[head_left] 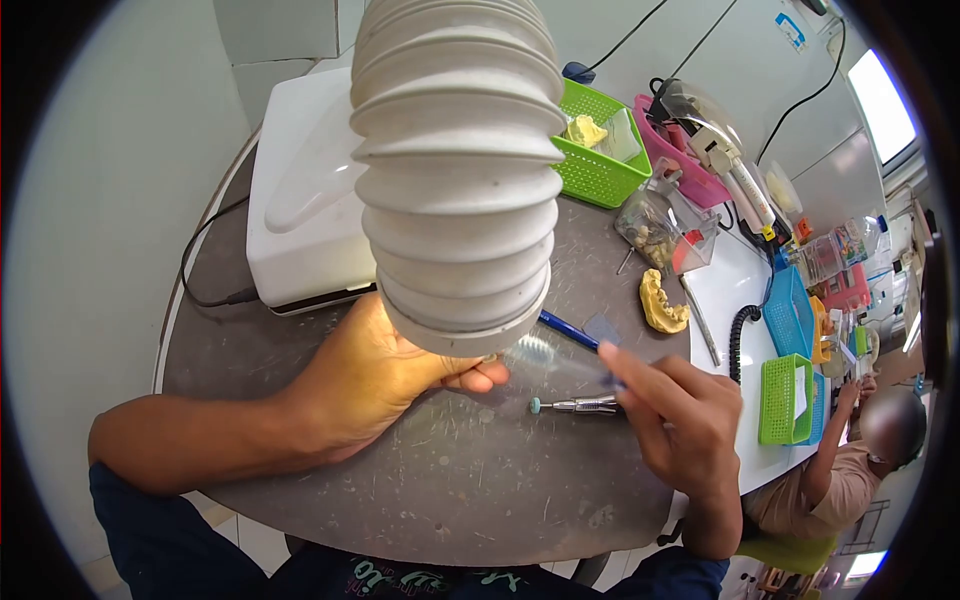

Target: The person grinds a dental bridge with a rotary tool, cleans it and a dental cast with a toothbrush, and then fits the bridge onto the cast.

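My left hand (pixel 390 360) is closed in a pinch beneath the mouth of a white ribbed hose (pixel 455 200). The hose covers part of the fingers, and what they hold is too hidden to name. In my right hand (pixel 685 415) is a small brush (pixel 535 350) with pale bristles, smeared by motion, its tip pointing toward the left fingertips. A metal rotary handpiece (pixel 585 405) with a teal tip lies on the table just below the brush. Behind the brush rests a blue pen-like stick (pixel 570 328), partly covered by the hose.
A white machine (pixel 305 200) stands at the left with a black cable. Around the back right are a yellow dental cast (pixel 662 302), a clear container (pixel 655 225), a green basket (pixel 605 180) and a pink basket (pixel 700 185). Another person (pixel 835 460) sits at far right.
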Tool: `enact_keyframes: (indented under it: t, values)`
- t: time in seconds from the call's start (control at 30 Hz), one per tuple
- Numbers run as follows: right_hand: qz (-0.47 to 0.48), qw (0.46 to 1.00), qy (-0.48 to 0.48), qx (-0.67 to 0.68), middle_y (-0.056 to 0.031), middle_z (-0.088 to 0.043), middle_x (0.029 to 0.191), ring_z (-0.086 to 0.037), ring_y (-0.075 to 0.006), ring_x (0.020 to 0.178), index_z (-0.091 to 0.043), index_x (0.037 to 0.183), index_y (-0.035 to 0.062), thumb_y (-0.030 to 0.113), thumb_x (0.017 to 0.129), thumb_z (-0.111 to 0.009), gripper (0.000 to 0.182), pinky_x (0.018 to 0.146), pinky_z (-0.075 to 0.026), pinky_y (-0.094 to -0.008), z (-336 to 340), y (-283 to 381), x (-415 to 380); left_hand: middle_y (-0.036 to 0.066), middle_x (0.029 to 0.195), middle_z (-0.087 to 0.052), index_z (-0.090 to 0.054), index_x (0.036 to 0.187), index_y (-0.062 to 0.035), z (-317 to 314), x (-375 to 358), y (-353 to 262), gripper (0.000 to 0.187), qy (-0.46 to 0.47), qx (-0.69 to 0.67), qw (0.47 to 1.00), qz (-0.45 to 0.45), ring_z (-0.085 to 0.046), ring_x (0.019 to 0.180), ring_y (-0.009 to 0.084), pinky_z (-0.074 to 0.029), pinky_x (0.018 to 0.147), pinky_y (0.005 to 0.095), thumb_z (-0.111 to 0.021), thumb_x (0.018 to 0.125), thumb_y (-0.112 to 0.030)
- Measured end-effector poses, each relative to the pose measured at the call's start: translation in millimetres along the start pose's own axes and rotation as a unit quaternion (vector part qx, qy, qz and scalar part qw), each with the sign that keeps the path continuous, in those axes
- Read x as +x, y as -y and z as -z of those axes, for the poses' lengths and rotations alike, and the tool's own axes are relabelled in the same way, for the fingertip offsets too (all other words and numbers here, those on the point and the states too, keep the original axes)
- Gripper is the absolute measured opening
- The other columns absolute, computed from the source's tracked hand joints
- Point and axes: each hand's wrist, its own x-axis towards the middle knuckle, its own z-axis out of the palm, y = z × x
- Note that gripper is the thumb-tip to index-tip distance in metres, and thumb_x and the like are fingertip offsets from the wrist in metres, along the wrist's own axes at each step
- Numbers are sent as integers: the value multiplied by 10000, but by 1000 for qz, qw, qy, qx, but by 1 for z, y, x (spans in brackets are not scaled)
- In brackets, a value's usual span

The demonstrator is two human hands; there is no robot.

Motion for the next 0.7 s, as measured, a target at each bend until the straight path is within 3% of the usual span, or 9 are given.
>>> enact_keyframes:
  t: [0.13,0.2,0.33,0.47,0.53,0.7]
  values:
    - [-55,994,-72,-63,-68,-574,639,-538,-160,502,-674,1198,28,3,830,-683,369,471,-410,-282,-2,-8,-2,126,1046,-641,-538,1190,17,-3,0,-1,268,-4,-27,1000,3,-681,939,184,-583,840,261,-617,943,-51]
    - [-86,987,-115,67,-81,-614,678,-570,-152,542,-671,1195,18,26,881,-648,315,501,-433,-275,-2,-7,-6,126,1057,-642,-539,1190,17,-5,1,-2,270,-6,-37,999,-3,-679,952,184,-581,852,260,-618,943,-55]
    - [-98,985,-59,125,-93,-636,710,-586,-147,556,-647,1229,19,40,900,-636,330,527,-455,-277,-5,1,-6,128,1076,-643,-550,1181,11,-4,1,0,256,-2,-10,1000,-30,-666,1003,187,-572,879,268,-617,944,-62]
    - [-61,994,-22,93,-81,-599,679,-540,-157,494,-633,1250,26,21,864,-657,387,458,-425,-290,-13,4,-6,131,1075,-645,-565,1165,7,-5,-1,-1,234,8,5,1000,-29,-656,1018,181,-564,878,269,-614,947,-64]
    - [-96,992,11,83,-98,-617,682,-601,-176,537,-651,1218,14,-24,843,-635,378,524,-458,-285,-6,13,-3,126,1055,-646,-579,1143,6,-7,-2,-2,207,6,7,999,-35,-652,1000,175,-555,864,266,-611,951,-66]
    - [-85,992,78,53,-88,-536,612,-520,-206,474,-665,1240,101,-25,776,-675,481,453,-389,-333,30,-1,-9,97,1037,-632,-551,1162,-13,-9,-3,5,232,-30,31,998,-41,-650,957,168,-545,838,269,-615,954,-93]
